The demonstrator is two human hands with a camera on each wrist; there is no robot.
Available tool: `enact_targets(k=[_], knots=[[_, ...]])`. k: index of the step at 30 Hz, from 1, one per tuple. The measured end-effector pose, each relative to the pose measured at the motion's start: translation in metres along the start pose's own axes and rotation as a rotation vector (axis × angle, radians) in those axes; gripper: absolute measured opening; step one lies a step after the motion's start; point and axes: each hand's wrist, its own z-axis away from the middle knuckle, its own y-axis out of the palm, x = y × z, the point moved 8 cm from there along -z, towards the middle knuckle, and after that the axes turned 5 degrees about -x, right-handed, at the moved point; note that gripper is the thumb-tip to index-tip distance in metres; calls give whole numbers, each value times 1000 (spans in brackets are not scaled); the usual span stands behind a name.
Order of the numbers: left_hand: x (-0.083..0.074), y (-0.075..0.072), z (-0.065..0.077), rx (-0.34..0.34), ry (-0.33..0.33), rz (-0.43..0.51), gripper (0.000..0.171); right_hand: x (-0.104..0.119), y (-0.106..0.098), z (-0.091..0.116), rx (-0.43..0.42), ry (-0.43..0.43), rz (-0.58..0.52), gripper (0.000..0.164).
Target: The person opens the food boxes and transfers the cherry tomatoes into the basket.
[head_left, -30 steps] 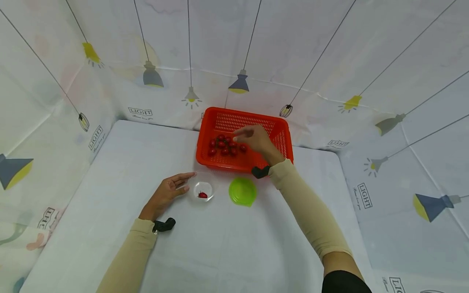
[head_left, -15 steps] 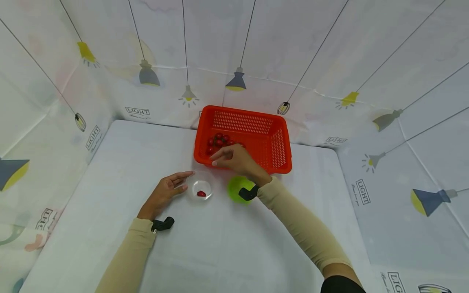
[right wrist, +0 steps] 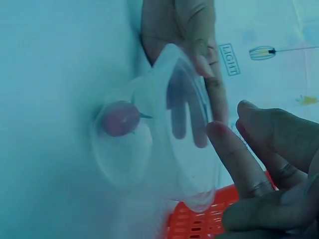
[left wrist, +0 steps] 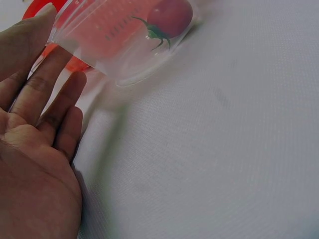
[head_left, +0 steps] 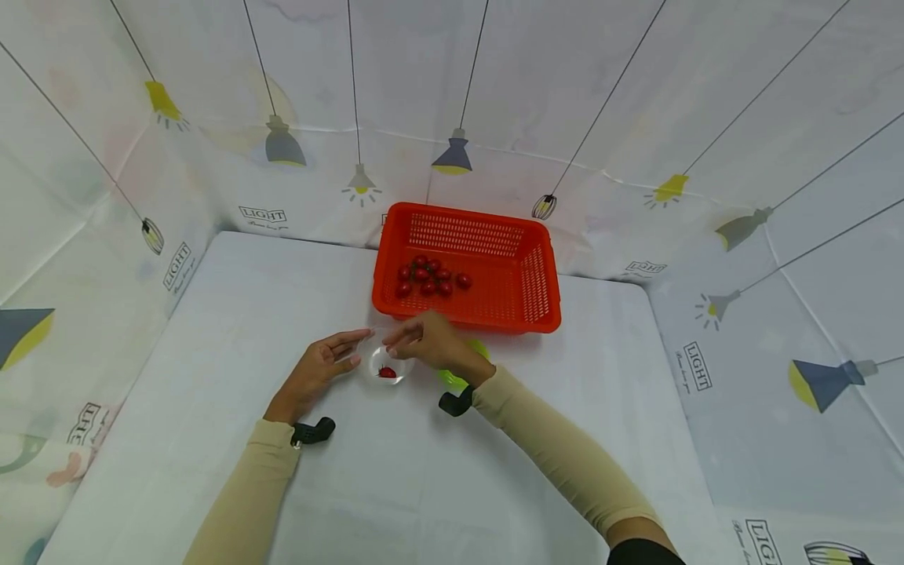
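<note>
A clear plastic cup [head_left: 371,362] stands on the table with a red cherry tomato [right wrist: 119,118] and its green stem at the bottom. My left hand [head_left: 316,370] holds the cup by its rim, thumb on one side and fingers on the other. Above the cup's opening is my right hand [head_left: 429,342], its thumb and fingers brought together. A small red patch shows at its fingertips; the hand largely hides the tomato it pinches. In the left wrist view the cup [left wrist: 107,55] leans across the top, close to the left thumb [left wrist: 42,22].
Just behind the cup stands a red-orange plastic basket [head_left: 487,222] with several loose cherry tomatoes [head_left: 428,288] in its left half. A lime-green round piece [head_left: 453,380] lies right of the cup, partly under my right wrist. Lamp-printed sheeting [head_left: 593,94] borders the white table [head_left: 282,282].
My right hand has moved from over the basket, left and toward me, to above the cup. The tomatoes in the basket show again. My left hand stays at the cup.
</note>
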Motion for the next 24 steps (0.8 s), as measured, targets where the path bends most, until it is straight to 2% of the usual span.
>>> enact_targets(k=[10,17,24], knots=[[1,1,2,5,-12,16,49,-8,17,-10,-13,25,145,18],[-3,1,2,3,-10,19,50,-8,23,-19,-46,62,347,12],[-3,2,2,3,2,19,50,0,33,-27,-28,60,578,10]])
